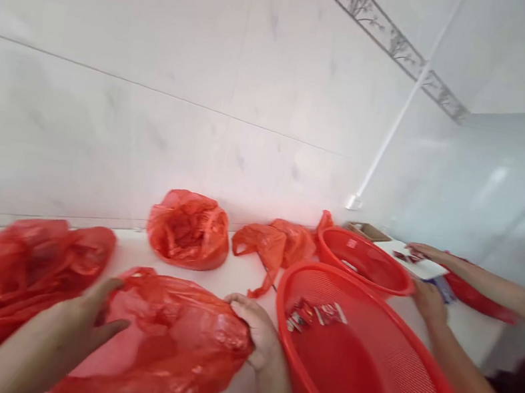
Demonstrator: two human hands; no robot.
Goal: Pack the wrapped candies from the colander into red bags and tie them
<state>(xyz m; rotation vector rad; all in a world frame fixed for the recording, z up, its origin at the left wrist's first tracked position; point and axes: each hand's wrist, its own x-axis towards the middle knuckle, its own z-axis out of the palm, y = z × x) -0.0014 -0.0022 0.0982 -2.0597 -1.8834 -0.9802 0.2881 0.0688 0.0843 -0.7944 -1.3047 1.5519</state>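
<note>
A crumpled red plastic bag point(167, 335) lies on the white counter in front of me. My left hand point(86, 318) rests on the bag's left side, thumb and fingers apart against the plastic. On the bag's right edge my right hand point(255, 331) has its fingers curled into the plastic. Just right of that hand stands a large red mesh basket point(360, 390) with a few small red-and-white packets point(315, 314) in it.
More red bags lie at far left point(0, 272), at the back point(188, 227) and back centre point(277, 243). A second red basket point(363, 258) stands behind the first. Another person's arms point(460, 367) reach in from the right, holding a white card point(417, 259). A tiled wall runs behind.
</note>
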